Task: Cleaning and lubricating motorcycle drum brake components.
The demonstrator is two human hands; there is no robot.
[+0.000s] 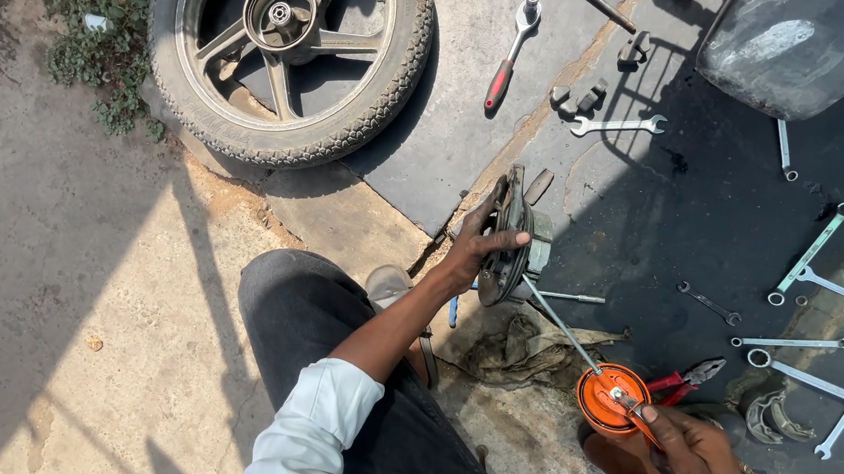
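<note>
Your left hand (477, 243) clamps the round metal brake plate (508, 236), held on edge just below the wheel (291, 51). Your right hand (691, 451) is closed on the orange oil can (612, 397), below and right of the plate, its thin spout (561, 325) reaching to it.

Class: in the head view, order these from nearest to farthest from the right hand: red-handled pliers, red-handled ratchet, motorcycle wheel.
From the right hand:
1. Red-handled pliers, just above it on the dark mat.
2. Red-handled ratchet, top centre on the slab.
3. Motorcycle wheel, top left.
</note>
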